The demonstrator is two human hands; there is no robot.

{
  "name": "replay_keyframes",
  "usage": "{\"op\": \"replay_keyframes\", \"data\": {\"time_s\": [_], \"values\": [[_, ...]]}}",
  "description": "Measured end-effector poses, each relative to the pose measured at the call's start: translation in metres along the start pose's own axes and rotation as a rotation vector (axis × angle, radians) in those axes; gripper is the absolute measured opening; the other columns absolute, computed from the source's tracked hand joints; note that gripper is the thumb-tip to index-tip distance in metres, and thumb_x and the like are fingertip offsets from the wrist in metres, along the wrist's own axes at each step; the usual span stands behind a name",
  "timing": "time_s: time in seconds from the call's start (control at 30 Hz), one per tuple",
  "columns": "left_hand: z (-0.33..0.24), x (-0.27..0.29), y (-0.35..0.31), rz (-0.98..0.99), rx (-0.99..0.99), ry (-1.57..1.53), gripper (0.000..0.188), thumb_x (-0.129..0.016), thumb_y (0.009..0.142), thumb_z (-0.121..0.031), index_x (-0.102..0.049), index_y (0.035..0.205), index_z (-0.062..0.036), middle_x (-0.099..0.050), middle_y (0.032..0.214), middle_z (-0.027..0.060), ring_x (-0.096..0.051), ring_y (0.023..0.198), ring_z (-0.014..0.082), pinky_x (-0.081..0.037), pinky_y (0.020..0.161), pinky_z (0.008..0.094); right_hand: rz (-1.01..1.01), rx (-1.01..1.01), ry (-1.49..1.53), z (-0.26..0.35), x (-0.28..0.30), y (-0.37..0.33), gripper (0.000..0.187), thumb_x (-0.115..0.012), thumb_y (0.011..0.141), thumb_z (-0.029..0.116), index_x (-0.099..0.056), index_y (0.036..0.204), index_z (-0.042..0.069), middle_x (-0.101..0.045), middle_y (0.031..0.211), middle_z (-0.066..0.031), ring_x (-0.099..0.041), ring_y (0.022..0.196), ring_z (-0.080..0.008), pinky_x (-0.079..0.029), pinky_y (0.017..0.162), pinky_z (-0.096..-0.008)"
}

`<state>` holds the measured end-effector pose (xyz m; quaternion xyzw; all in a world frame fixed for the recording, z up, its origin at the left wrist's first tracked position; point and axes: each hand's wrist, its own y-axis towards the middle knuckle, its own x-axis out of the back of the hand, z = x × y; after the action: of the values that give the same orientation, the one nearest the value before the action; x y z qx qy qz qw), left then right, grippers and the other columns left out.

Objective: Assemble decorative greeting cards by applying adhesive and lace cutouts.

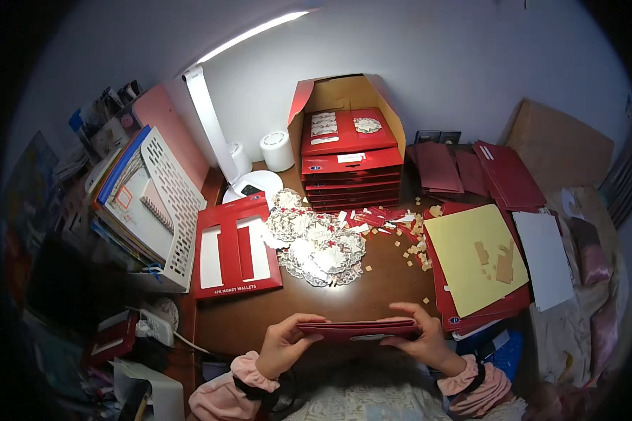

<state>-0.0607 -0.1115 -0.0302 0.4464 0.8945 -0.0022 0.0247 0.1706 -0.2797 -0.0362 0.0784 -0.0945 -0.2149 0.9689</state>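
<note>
Between both hands, near the front edge of the desk, is a thin stack of red card wallets (358, 327), seen almost edge-on. My left hand (285, 344) pinches its left end, thumb below and fingers behind. At the right end my right hand (420, 339) grips it the same way. A pale patch shows on the stack's near face, partly hidden by the right thumb. Beyond the hands lies a pile of white and red lacy paper cut-outs (323, 245). To its left rests a red packaging sleeve (240, 263) with two white windows.
An open red carton (395, 126) holding stacked red packs stands at the back. Small tan squares (414, 254) are scattered nearby. At right, a yellow sheet (463, 231) tops red folders beside white card (544, 259). A lamp (214, 123) and white file holder (172, 203) stand left.
</note>
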Motion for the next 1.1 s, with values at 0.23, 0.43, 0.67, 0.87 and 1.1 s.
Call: {"op": "replay_keyframes", "data": {"time_s": [0.23, 0.43, 0.67, 0.87, 1.1], "values": [[0.003, -0.002, -0.001, -0.066, -0.042, 0.109, 0.021, -0.064, 0.090, 0.011, -0.068, 0.109, 0.0049, -0.074, 0.104, 0.0092, -0.067, 0.098, 0.0116, -0.053, 0.091, 0.0247, 0.021, 0.012, -0.030, -0.010, -0.002, -0.002, 0.017, -0.078, 0.084, 0.001, -0.076, 0.101, 0.003, -0.077, 0.092, -0.0085, -0.071, 0.083, -0.0107, -0.056, 0.076, -0.0265], [0.006, -0.001, -0.003, -0.033, -0.041, 0.120, 0.024, -0.064, 0.090, 0.011, -0.067, 0.113, 0.0052, -0.073, 0.106, 0.0096, -0.067, 0.100, 0.0120, -0.053, 0.093, 0.0250, 0.019, 0.011, 0.008, -0.016, -0.003, -0.003, 0.017, -0.078, 0.084, 0.001, -0.076, 0.101, 0.002, -0.077, 0.095, -0.0079, -0.071, 0.085, -0.0113, -0.056, 0.077, -0.0269], [-0.005, -0.010, 0.001, -0.064, -0.033, -0.008, 0.038, -0.060, 0.092, 0.013, -0.056, 0.129, 0.0053, -0.063, 0.127, 0.0123, -0.061, 0.117, 0.0158, -0.050, 0.103, 0.0287, 0.096, 0.032, 0.082, -0.001, -0.003, 0.009, 0.056, -0.081, 0.081, 0.003, -0.056, 0.132, 0.004, -0.074, 0.109, -0.0104, -0.071, 0.101, -0.0163, -0.056, 0.091, -0.0315], [0.000, -0.007, 0.000, -0.030, -0.073, 0.034, 0.039, -0.061, 0.093, 0.010, -0.054, 0.131, 0.0043, -0.062, 0.128, 0.0125, -0.061, 0.118, 0.0176, -0.050, 0.103, 0.0295, 0.160, 0.053, -0.052, -0.013, 0.002, 0.006, 0.072, -0.084, 0.080, 0.007, -0.043, 0.140, 0.005, -0.073, 0.114, -0.0124, -0.071, 0.106, -0.0201, -0.055, 0.095, -0.0328], [-0.007, -0.010, -0.003, -0.044, -0.177, 0.209, 0.041, -0.062, 0.089, 0.014, -0.050, 0.128, 0.0049, -0.056, 0.134, 0.0182, -0.060, 0.122, 0.0244, -0.052, 0.103, 0.0343, 0.144, -0.003, -0.054, -0.011, 0.001, 0.007, 0.069, -0.083, 0.081, 0.006, -0.044, 0.137, 0.003, -0.073, 0.113, -0.0128, -0.071, 0.104, -0.0200, -0.055, 0.093, -0.0320]]}}
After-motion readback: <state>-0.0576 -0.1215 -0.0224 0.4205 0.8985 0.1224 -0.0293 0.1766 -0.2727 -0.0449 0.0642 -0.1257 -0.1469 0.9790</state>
